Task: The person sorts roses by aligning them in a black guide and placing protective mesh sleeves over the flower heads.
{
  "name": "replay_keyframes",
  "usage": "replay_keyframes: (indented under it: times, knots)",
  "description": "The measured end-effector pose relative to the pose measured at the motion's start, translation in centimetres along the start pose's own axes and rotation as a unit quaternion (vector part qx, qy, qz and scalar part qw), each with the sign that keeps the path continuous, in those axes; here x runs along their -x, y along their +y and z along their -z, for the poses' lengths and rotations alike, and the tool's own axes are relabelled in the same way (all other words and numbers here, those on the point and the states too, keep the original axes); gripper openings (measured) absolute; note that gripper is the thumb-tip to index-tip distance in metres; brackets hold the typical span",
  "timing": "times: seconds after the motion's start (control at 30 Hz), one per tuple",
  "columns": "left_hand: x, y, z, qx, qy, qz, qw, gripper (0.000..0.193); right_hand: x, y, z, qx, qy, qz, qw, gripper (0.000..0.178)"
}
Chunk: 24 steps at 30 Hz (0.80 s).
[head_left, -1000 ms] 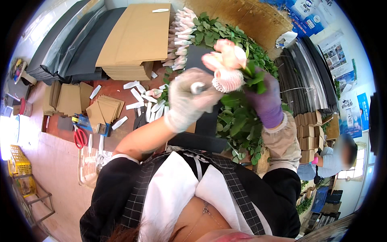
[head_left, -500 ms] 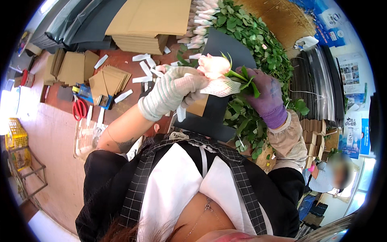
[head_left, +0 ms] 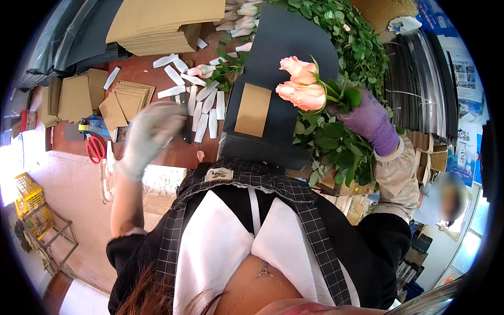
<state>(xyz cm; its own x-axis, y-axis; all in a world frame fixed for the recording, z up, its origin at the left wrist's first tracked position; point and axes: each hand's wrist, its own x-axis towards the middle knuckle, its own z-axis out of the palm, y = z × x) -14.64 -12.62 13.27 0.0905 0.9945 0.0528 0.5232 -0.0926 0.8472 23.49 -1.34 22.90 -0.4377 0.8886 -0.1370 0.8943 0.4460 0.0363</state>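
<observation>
My right hand (head_left: 362, 113), in a purple glove, is closed around the stems of two pink roses (head_left: 302, 84). The blooms point left, above a large dark corrugated sheet (head_left: 281, 47), and no white sleeve shows around them. A brown card rectangle (head_left: 253, 110) lies on that sheet. My left hand (head_left: 152, 134), in a pale knitted glove, is over the table's left part, smeared by motion; whether it holds anything is hidden. White net sleeves (head_left: 198, 115) lie scattered just right of it, beside another pink rose (head_left: 200, 71).
Red-handled scissors (head_left: 96, 148) and small brown cards (head_left: 126, 100) lie on the left. A stack of brown cardboard (head_left: 157, 26) stands at the back. Leafy stems (head_left: 362, 58) pile up on the right, next to dark sheets (head_left: 420, 84). Another person is at the far right.
My left hand has left the roses and swung left and down. My right hand has moved slightly right with the roses. The white sleeve is gone from around the bloom.
</observation>
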Motion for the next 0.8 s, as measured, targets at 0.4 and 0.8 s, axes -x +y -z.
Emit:
replay_keyframes:
  times: [0.4,0.8]
  knots:
    - [-9.9,-3.3,-15.3,-0.099,-0.482,-0.222,0.842,0.032,-1.7,-2.8,-18.4,-0.104,-0.080,-0.019,0.991,0.064]
    - [-9.3,-3.5,-15.0,-0.125,-0.441,-0.270,0.847,0.033,-4.0,-4.6,-19.1,-0.076,-0.062,0.125,0.987,0.012]
